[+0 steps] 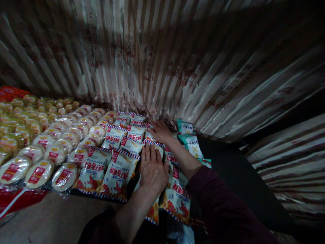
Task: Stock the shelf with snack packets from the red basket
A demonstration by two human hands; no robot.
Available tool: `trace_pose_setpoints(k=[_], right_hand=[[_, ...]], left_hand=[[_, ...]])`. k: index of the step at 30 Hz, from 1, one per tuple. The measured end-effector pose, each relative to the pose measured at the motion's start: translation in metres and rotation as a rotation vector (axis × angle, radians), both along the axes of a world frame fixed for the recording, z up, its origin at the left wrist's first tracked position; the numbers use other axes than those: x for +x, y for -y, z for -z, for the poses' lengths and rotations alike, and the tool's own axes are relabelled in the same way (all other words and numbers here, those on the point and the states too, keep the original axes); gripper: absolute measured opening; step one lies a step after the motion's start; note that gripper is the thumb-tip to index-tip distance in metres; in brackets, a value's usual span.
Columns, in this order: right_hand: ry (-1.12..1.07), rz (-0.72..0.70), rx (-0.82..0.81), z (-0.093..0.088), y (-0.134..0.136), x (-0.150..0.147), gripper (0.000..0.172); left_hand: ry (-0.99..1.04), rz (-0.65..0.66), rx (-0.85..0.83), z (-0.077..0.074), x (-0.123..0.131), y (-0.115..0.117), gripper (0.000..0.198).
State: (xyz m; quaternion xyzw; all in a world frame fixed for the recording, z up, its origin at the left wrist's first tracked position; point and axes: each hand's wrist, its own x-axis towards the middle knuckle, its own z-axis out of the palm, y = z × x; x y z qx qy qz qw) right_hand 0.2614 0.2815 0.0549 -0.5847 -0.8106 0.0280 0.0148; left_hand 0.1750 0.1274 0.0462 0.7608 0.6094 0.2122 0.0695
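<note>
My left hand (153, 169) lies palm down on a white, red and blue snack bag, its fingers pointing away from me. Farther back, my right hand (161, 132) rests flat over more of these bags near the curtain, with its forearm crossing above the right-hand bags. Rows of such snack bags (119, 173) stand side by side left of my hands, and another one (179, 196) lies to the right of my left wrist. Green and white bags (191, 144) are just right of my right forearm. Parts of the bags beneath both hands are hidden.
Round wrapped crackers (39, 173) fill the left of the display, with yellow-wrapped items (15, 127) and a red-orange package (12, 92) beyond. A black surface (228, 173) extends at right. Striped curtains (152, 61) hang behind and at the right.
</note>
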Motion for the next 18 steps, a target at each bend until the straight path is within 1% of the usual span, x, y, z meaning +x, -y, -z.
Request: trace_pose_setpoints(k=[2,4,7,9,12,15,18], right_hand=[[0.013,-0.01,0.052,-0.009,0.002,0.004,0.058],[0.031,-0.053,0.079,-0.018,0.004,0.01,0.054],[0.039,-0.145,0.048,-0.025,0.012,0.021,0.047],[0.024,-0.161,0.047,-0.025,0.022,0.027,0.046],[0.005,-0.148,0.081,-0.021,0.042,0.031,0.046],[0.02,-0.145,0.085,-0.019,0.058,0.031,0.037],[0.036,-0.147,0.08,-0.017,0.066,0.026,0.029]], left_hand=[[0.013,0.014,0.028,-0.002,-0.001,0.001,0.052],[0.02,0.047,0.032,-0.003,-0.002,0.003,0.047],[0.015,0.095,-0.001,-0.002,-0.001,0.008,0.042],[0.009,0.107,0.004,0.0,-0.001,0.012,0.043],[-0.003,0.093,0.025,0.005,-0.001,0.017,0.048],[-0.003,0.096,-0.004,0.006,-0.004,0.022,0.052],[0.026,0.132,-0.035,0.003,-0.009,0.028,0.063]])
